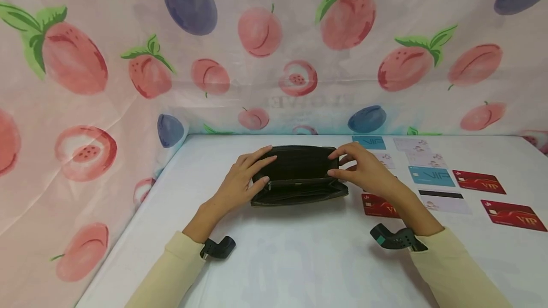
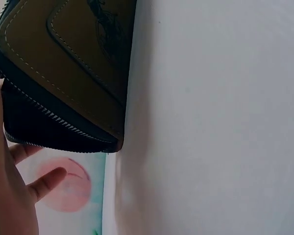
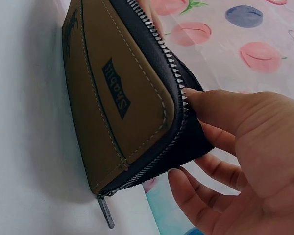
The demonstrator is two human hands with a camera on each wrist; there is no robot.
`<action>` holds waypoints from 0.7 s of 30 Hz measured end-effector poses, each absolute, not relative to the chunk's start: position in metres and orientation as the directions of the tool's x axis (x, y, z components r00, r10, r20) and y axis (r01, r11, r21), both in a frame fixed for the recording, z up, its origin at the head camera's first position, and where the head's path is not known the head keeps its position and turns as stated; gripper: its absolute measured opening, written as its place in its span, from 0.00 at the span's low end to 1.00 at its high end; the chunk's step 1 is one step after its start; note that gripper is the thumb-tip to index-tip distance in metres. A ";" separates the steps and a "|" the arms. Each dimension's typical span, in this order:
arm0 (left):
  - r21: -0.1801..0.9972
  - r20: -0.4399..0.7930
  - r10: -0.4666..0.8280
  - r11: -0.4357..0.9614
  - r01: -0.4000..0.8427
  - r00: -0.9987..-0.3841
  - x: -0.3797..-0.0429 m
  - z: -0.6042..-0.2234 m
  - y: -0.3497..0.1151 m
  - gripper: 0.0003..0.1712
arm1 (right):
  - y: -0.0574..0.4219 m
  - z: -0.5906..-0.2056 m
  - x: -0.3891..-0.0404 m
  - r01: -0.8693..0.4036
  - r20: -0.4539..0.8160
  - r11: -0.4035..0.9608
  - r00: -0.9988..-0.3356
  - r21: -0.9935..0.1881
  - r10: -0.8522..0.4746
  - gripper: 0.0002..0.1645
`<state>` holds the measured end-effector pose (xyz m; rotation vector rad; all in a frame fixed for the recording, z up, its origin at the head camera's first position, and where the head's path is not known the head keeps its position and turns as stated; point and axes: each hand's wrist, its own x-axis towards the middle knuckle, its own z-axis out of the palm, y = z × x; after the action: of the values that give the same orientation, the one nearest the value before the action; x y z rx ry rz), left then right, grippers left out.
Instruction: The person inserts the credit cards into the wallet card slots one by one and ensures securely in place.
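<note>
A dark zip-around wallet (image 1: 299, 183) stands unzipped on the white table, its mouth spread and the black inner compartments showing. Its outer face is brown with pale stitching in the left wrist view (image 2: 44, 63). A "Shabili" label (image 3: 116, 88) and a hanging zip pull (image 3: 106, 213) show in the right wrist view. My left hand (image 1: 239, 179) holds the left end, thumb at the front edge and fingers over the back one. At the right end my right hand (image 1: 370, 170) grips the wallet, thumb on the toothed front edge and fingers towards the back panel.
Several cards lie to the right: red VIP cards (image 1: 478, 182), blue VIP cards (image 1: 431, 176) and pale cards, one with a black stripe (image 1: 441, 194). My right forearm partly covers some of them. A fruit-printed cloth (image 1: 274, 99) hangs behind and left of the table (image 1: 299, 260).
</note>
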<state>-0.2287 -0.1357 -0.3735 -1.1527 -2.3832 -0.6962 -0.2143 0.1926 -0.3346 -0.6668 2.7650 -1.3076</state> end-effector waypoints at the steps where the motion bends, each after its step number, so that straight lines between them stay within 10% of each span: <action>1: 0.263 0.534 0.605 0.544 0.797 -0.590 -0.228 -0.373 -0.136 0.29 | 0.192 -0.334 -0.214 -0.373 0.168 0.557 -0.907 -0.742 -0.385 0.23; 21: 0.455 0.353 0.505 0.643 0.616 -0.788 -0.225 -0.365 -0.142 0.40 | 0.194 -0.338 -0.219 -0.375 0.158 0.561 -0.904 -0.738 -0.397 0.22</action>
<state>-0.2254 -0.1415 -0.3650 -0.9214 -2.6687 -0.8464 -0.2188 0.1939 -0.3377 -0.6813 2.7524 -1.2907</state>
